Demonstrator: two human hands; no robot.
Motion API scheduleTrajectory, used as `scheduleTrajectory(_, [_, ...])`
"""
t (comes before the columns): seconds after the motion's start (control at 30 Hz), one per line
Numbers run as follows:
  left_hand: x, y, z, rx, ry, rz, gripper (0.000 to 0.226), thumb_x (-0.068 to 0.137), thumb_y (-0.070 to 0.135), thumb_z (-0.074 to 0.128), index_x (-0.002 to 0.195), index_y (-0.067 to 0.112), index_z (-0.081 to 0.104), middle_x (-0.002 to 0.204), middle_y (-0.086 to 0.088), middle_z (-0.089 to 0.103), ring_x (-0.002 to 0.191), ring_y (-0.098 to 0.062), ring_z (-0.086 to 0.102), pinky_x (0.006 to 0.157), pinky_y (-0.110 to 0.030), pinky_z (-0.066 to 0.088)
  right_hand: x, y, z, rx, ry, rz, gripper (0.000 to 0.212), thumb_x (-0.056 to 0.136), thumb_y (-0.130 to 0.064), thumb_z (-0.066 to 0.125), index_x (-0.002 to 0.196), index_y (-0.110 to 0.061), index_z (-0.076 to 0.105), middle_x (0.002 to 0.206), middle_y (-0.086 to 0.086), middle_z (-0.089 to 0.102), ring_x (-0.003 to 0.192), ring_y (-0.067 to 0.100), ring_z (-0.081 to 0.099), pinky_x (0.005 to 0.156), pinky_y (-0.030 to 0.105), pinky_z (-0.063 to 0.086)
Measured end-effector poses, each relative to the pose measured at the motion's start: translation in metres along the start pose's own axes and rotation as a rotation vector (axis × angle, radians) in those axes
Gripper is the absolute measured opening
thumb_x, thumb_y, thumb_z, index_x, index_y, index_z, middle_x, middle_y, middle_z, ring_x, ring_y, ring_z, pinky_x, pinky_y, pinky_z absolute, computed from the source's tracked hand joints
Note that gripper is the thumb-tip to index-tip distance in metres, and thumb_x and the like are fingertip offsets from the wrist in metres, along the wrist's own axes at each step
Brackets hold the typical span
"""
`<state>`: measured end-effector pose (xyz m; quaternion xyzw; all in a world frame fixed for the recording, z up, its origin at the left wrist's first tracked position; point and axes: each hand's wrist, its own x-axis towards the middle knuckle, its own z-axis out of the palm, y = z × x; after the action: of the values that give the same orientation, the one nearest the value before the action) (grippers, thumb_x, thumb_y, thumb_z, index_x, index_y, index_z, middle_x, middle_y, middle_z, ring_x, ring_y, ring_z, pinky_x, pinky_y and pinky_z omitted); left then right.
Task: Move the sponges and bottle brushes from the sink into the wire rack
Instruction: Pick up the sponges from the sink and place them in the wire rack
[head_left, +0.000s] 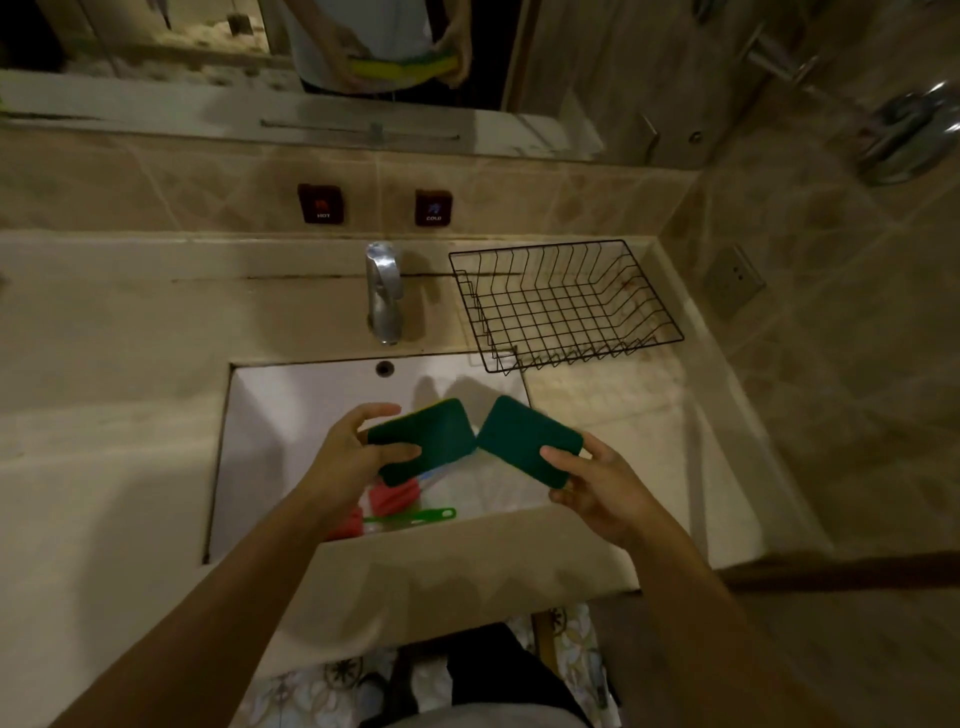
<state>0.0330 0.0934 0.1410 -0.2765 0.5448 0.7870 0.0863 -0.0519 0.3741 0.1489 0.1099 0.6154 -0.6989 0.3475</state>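
Observation:
My left hand (349, 453) grips a green-topped sponge (423, 431) over the white sink (291, 415). My right hand (597, 483) holds a second green sponge (524, 434) beside it; the two sponges touch at one corner. Below them in the sink lie bottle brushes: red bristles (397, 496) and a green handle (421, 516), partly hidden by my left arm and the sink's front edge. The black wire rack (566, 306) stands on the counter at the back right with nothing in it.
A chrome faucet (384, 291) rises behind the sink, left of the rack. Hot and cold labels (320, 203) sit on the tiled wall. The beige counter (104, 364) stretches left. A mirror (363, 47) above reflects the hands. A wall socket (735, 280) is on the right.

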Motion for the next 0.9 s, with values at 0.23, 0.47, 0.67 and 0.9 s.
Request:
scheduleTrajectory(0.23, [0.066,0.041,0.052,-0.578,-0.051,-0.149,0.047,0.068,0.009,0.074,0.113,0.012,0.064,0.114,-0.016,0.069,0.101,-0.03,0.066,0.076,-0.041,0.059,0.067,-0.063,-0.041,0.211,-0.099,-0.026,0.039,0.078,-0.016,0.075,0.117,-0.015,0.068,0.113,0.008,0.073,0.103,0.024,0.07,0.073,0.032,0.058])
scheduleTrajectory(0.47, [0.142,0.07,0.114,-0.441,-0.007,-0.216,0.047,0.084,0.006,0.058,0.13,0.01,0.05,0.128,-0.02,0.06,0.113,-0.036,0.061,0.068,-0.037,0.061,0.155,-0.132,-0.078,0.329,-0.132,-0.085,0.046,0.083,-0.003,0.066,0.128,-0.008,0.058,0.12,0.013,0.068,0.107,0.028,0.069,0.078,0.031,0.059])
scheduleTrajectory(0.67, [0.178,0.078,0.125,-0.428,0.077,-0.148,0.037,0.09,0.005,0.052,0.126,0.012,0.052,0.127,-0.018,0.062,0.113,-0.034,0.062,0.074,-0.037,0.06,0.255,-0.169,-0.064,0.069,-0.034,-0.035,0.045,0.089,0.003,0.06,0.133,-0.008,0.054,0.132,0.017,0.06,0.113,0.03,0.064,0.077,0.031,0.062])
scheduleTrajectory(0.9, [0.195,0.074,0.106,-0.459,0.128,-0.154,0.048,0.079,0.012,0.06,0.126,0.009,0.053,0.125,-0.019,0.064,0.106,-0.031,0.068,0.072,-0.036,0.06,0.354,-0.147,-0.024,-0.314,0.143,0.083,0.055,0.083,-0.007,0.074,0.132,-0.008,0.05,0.131,0.011,0.058,0.106,0.027,0.062,0.083,0.039,0.058])
